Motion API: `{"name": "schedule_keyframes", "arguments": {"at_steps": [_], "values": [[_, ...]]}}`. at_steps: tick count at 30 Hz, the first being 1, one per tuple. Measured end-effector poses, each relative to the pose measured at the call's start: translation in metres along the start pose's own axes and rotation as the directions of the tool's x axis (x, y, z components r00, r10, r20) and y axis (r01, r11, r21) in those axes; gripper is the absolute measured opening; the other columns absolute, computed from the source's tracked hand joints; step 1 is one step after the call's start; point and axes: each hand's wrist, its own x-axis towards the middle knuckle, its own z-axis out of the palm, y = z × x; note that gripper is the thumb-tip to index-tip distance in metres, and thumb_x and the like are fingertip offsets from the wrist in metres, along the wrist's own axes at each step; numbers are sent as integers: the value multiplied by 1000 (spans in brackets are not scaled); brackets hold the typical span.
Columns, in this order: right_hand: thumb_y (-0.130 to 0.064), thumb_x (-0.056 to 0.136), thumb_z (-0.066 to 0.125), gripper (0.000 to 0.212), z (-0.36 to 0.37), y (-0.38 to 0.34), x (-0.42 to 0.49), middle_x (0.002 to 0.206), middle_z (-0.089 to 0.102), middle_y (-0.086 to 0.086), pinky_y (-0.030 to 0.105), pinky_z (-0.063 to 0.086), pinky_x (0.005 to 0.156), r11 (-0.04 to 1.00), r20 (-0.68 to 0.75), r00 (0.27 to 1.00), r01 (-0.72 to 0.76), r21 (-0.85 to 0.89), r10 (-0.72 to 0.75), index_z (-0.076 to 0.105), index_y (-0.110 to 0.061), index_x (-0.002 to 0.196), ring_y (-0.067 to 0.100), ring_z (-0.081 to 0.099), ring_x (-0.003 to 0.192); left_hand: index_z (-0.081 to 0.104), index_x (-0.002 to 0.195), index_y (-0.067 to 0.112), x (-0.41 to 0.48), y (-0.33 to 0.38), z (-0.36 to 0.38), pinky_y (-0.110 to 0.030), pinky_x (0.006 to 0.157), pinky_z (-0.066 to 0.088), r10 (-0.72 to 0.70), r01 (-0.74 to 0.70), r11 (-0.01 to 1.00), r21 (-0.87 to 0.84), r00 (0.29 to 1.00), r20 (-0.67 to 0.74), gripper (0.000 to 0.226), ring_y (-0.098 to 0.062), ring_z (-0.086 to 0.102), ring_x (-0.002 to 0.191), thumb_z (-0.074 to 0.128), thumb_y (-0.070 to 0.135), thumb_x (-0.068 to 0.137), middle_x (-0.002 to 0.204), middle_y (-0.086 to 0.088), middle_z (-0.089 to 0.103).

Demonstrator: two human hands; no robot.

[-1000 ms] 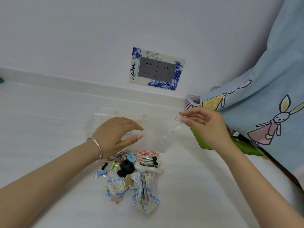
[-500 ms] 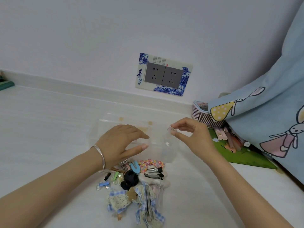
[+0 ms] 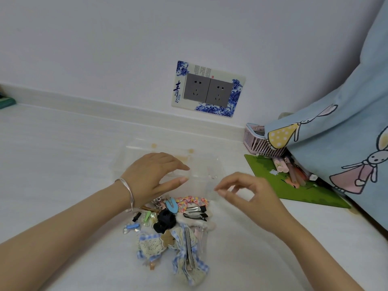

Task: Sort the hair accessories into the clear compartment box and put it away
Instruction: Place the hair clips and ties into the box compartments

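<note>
A clear compartment box stands on the white surface near the wall. My left hand, with a silver bangle on the wrist, lies over the box's front part, thumb at the front wall and fingers on top, holding it. My right hand hovers at the box's front right corner, fingers loosely curled and nothing visible in them. A small clear piece lies inside the box's right end. In front of the box sits a pile of hair accessories, among them a black claw clip, a blue clip and checked fabric bows.
At the right, a green mat carries pens and a pink slatted basket, partly under a blue rabbit-print fabric. A double wall socket is behind the box. A dark green object lies at the far left.
My right hand carried a small clear piece down to the box's right end, let it go and drew back toward me. My left hand stayed on the box.
</note>
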Motion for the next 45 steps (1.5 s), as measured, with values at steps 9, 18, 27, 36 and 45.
{"name": "schedule_keyframes", "arguments": {"at_steps": [9,18,27,36,45], "values": [[-34,72,78,25,35,-20,-33,104,64,-9,16,39,87,998,314,949,-26,60,6,69,-27,94,13,57,106,56,116,32,-1,1,-2,-22,86,35,0,0,1000,-29,1000,3,54,-8,51,110,22,61,86,115,11,62],[-29,75,76,22,23,-13,-38,103,61,-11,16,39,94,998,332,942,-32,-55,48,72,-29,97,9,56,107,57,116,32,-3,2,-2,-23,85,36,-10,10,999,-40,1000,-11,60,-9,52,110,17,65,84,116,10,62],[-28,75,77,25,6,-1,-48,98,58,-13,11,38,85,974,325,935,-72,-213,140,71,-39,97,7,53,100,57,115,33,-3,2,-1,-23,83,35,-12,12,1000,-25,1000,-20,59,-9,52,110,17,64,85,115,11,62],[-21,84,64,13,-3,-2,-41,89,73,-6,20,50,72,986,192,975,-136,96,116,69,-20,96,6,65,82,56,115,35,-2,2,1,-24,81,37,-21,20,1000,-11,999,-27,59,-9,51,109,15,65,85,112,13,62],[-18,90,59,7,-34,9,62,82,69,4,23,45,63,994,20,994,-106,-26,107,66,-18,89,14,55,72,56,116,36,-3,3,0,-19,82,33,-31,30,999,-23,999,-23,64,-5,49,112,12,68,83,111,15,62]]}}
